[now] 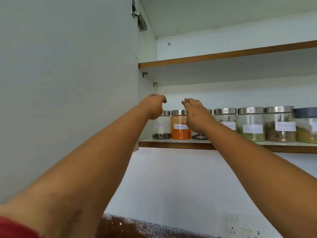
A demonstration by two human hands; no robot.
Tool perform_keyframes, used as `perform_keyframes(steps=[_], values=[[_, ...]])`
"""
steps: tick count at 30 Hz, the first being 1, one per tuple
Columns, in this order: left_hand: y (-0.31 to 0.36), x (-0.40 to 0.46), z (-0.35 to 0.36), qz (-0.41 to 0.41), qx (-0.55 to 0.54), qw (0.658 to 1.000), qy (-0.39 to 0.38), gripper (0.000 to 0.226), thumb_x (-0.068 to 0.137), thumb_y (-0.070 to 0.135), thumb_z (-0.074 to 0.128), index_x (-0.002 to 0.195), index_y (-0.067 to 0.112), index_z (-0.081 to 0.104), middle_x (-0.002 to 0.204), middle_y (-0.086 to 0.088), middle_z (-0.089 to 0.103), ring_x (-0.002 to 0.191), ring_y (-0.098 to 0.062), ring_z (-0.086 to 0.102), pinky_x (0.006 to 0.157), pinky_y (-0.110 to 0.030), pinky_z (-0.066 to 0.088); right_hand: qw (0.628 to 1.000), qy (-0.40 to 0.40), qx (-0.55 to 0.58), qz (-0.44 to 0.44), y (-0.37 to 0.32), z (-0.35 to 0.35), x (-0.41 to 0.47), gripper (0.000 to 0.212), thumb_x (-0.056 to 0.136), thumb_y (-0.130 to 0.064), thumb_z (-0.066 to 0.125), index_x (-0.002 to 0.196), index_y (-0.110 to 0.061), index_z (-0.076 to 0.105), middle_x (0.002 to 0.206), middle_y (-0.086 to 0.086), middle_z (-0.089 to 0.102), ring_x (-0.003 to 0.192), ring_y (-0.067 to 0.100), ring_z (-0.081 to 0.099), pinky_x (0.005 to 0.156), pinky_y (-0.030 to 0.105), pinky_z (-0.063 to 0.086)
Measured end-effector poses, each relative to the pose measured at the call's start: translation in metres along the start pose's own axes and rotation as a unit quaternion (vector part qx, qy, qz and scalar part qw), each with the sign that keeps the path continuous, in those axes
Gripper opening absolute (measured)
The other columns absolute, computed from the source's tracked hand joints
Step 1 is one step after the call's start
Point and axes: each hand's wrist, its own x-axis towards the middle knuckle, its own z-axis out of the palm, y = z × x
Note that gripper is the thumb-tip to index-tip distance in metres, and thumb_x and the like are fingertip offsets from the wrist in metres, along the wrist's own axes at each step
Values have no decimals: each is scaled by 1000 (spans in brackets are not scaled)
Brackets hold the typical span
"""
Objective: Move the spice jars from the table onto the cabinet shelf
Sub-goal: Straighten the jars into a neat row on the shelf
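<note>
Several glass spice jars with steel lids stand in a row on the lower cabinet shelf (pixel 171 144). At the left end is a jar of dark cloves (pixel 162 129), then an orange powder jar (pixel 180 133). A third jar (pixel 199 136) is mostly hidden behind my right hand (pixel 195 115). Further right stand a labelled jar (pixel 226 117), a green powder jar (pixel 251 124) and a brown spice jar (pixel 279 124). My left hand (pixel 155 105) hovers above the clove jar, fingers loosely curled, holding nothing. My right hand is raised in front of the orange jar, fingers apart and empty.
The open cabinet door (pixel 68 83) fills the left side, hinge (pixel 139 18) at top. An upper shelf (pixel 223 56) sits above. A dark-lidded jar (pixel 307 126) stands at the far right. Below are a white wall, a speckled counter edge (pixel 137 225) and a socket (pixel 240 229).
</note>
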Motion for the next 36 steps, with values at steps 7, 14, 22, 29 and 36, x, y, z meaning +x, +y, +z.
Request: perform_keyframes(steps=[7,14,22,29,36], values=[[-9,46,20,2,69,991,-118,42,96,2,45,137,6,50,140,-11,51,113,-25,50,90,-26,46,993,-56,-100,27,-21,27,35,47,86,0,58,132,-10,53,127,9,53,113,25,53,95,38,49],[-32,90,48,33,184,959,-211,42,94,9,45,134,13,54,136,-8,55,110,-21,54,102,-37,45,970,-162,-175,47,-21,67,83,40,90,0,57,129,-8,56,132,10,43,112,27,53,92,32,45],[-35,127,66,63,185,943,-268,50,100,12,39,148,22,32,138,-6,47,90,-15,53,78,-26,46,938,-262,-224,31,-14,96,137,42,95,-15,55,137,-11,51,136,9,48,117,22,48,104,37,43],[-40,140,78,39,127,973,-187,52,95,7,47,144,18,32,140,-7,48,120,-27,52,94,-34,44,963,-172,-186,93,-12,112,138,47,98,-15,53,142,-8,41,142,11,35,125,23,46,99,30,43],[-42,152,94,48,264,932,-243,47,92,8,48,139,13,49,109,0,46,98,-19,45,101,-35,42,970,-162,-157,96,-3,111,129,35,96,-9,53,130,-3,53,138,14,42,120,28,47,93,31,42]])
